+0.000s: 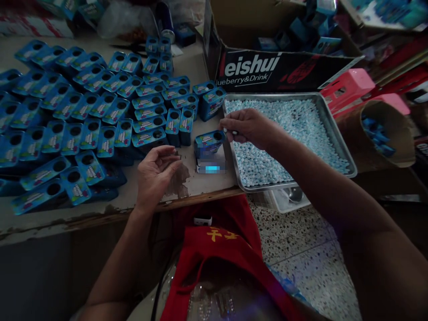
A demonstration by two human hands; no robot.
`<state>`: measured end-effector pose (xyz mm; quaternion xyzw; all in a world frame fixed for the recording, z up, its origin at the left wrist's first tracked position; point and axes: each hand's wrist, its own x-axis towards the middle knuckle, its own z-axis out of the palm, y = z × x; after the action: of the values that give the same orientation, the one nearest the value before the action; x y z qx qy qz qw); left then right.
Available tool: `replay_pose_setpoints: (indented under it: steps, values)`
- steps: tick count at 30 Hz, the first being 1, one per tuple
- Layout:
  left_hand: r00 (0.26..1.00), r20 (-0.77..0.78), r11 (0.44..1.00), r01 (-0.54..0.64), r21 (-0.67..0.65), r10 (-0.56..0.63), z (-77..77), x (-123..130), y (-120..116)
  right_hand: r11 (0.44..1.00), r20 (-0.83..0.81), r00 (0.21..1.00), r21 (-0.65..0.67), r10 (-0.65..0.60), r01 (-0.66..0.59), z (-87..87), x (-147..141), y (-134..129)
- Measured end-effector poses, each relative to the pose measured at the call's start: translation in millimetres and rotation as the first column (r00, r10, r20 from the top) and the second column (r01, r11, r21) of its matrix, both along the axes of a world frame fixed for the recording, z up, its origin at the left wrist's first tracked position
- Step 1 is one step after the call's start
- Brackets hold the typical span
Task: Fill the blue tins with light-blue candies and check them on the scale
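Note:
My right hand (242, 127) pinches a few small white candies (234, 132) at its fingertips, over the left edge of the metal tray (347, 151). Pale blue and white candies (267, 165) cover the tray's bottom. Just left of those fingertips a blue box (209, 139) stands upright on the table, its lower part blurred. My left hand (162, 167) is held above the table edge, left of that box, fingers curved and apart, with nothing in it. Many upright blue boxes (115, 110) with dark round holes in their tops stand in rows farther left.
Behind the tray is a black carton (249, 69) with blue boxes inside. A brown round container (397, 133) and pink stools (351, 87) are at the right. A can (165, 22) stands at the back. The table edge (200, 198) runs before me.

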<state>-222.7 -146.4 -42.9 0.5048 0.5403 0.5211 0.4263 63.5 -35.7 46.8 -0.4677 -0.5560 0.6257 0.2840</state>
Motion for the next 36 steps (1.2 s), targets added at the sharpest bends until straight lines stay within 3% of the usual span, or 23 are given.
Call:
replay_pose_setpoints:
  steps: [9,12,16,19,23,26,28,30,33,36]
  values:
    - [1.0,0.007,0.998,0.0,-0.068,0.001,0.0,-1,3,0.974,0.21,0.978,0.222,-0.009,-0.039,-7.5,-3,2]
    - [1.0,-0.003,0.998,0.019,-0.068,-0.019,2.1,4,7,0.973,0.243,0.965,0.229,-0.095,0.038,-0.2,-12,-3]
    - [1.0,-0.026,1.0,0.014,-0.012,-0.015,3.2,6,9,0.943,0.173,0.943,0.232,-0.283,0.24,13.8,-11,-3]
    - [0.996,-0.082,0.998,-0.017,0.055,0.022,2.5,-1,7,0.916,0.147,0.909,0.168,-0.389,0.365,16.9,10,2]
    - [0.981,-0.166,0.988,-0.078,0.13,0.099,4.8,-9,8,0.913,0.221,0.892,-0.014,-0.394,0.407,6.1,35,20]
    - [0.962,-0.256,0.98,-0.042,0.193,0.092,13.8,-5,15,0.935,0.265,0.897,0.081,-0.355,0.347,-6.3,30,43]
    - [0.929,-0.363,0.97,0.017,0.242,0.074,23.5,1,21,0.917,0.368,0.86,0.319,-0.353,0.24,-11.6,19,60]
    - [0.877,-0.475,0.957,0.07,0.281,0.075,34.6,8,26,0.862,0.557,0.751,0.506,-0.354,0.031,-12.5,8,74]
    - [0.813,-0.571,0.932,0.11,0.346,0.116,48.7,20,30,0.837,0.778,0.542,0.499,-0.319,-0.224,-7.7,-1,87]
    - [0.774,-0.611,0.895,0.142,0.423,0.167,54.3,31,32,0.832,0.834,0.459,0.468,-0.305,-0.297,-2.4,-2,91]
